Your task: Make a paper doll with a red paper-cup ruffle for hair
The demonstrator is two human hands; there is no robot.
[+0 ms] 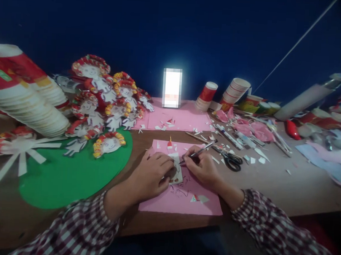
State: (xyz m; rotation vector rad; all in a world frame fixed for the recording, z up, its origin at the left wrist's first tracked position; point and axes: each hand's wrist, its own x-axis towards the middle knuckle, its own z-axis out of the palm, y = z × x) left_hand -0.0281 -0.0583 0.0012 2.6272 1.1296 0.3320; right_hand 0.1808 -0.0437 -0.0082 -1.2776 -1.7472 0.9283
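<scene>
My right hand point(201, 167) grips a pen point(203, 147), its tip down at a small white paper piece point(177, 174). Drawn lines show on that piece, and reddish spots mark its lower edge. Curled over the left side of the piece, the fingers of my left hand point(153, 174) hold it down; part of it is hidden under them. Beneath both hands lies a pink sheet point(180, 206) with dark scribbles and a few paper scraps on it. Black-handled scissors point(233, 161) rest just beyond my right hand.
Cut-out paper figures with faces point(109, 145) crowd the left, partly over a green sheet point(70, 187). Stacked paper cups point(42, 109) lean at far left; more cups point(208, 95) stand behind. Markers point(228, 136), scraps and a red object point(292, 130) lie right. A bright blurred-out rectangle point(172, 87) stands at the back.
</scene>
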